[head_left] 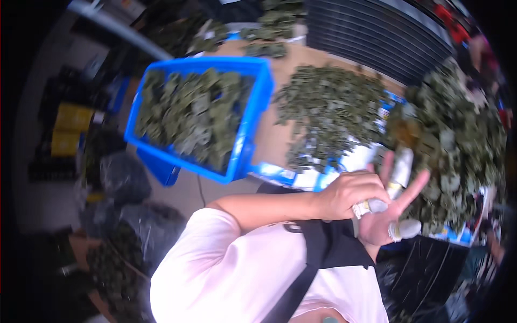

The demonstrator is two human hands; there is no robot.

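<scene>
My left hand [350,194] is closed, its fingers curled against the palm side of my right hand [379,220]. A white finger cover [372,206] with a rolled cuff shows at the left hand's fingertips. What the curled fingers grip is hidden. My right hand is open, palm up, fingers spread. A white cover [401,167] sits on one of its fingers and another cover [406,230] on its lowest digit; another finger is bare. Beyond the hands lies a pile of small dark green, leaf-like pieces [334,107], with a larger heap [458,156] to the right.
A blue crate [253,129] full of similar green pieces stands left of the pile, on the brown tabletop [277,121]. A black ribbed panel [377,37] is at the back right. Dark plastic bags [126,177] and yellow boxes [70,129] are at the left.
</scene>
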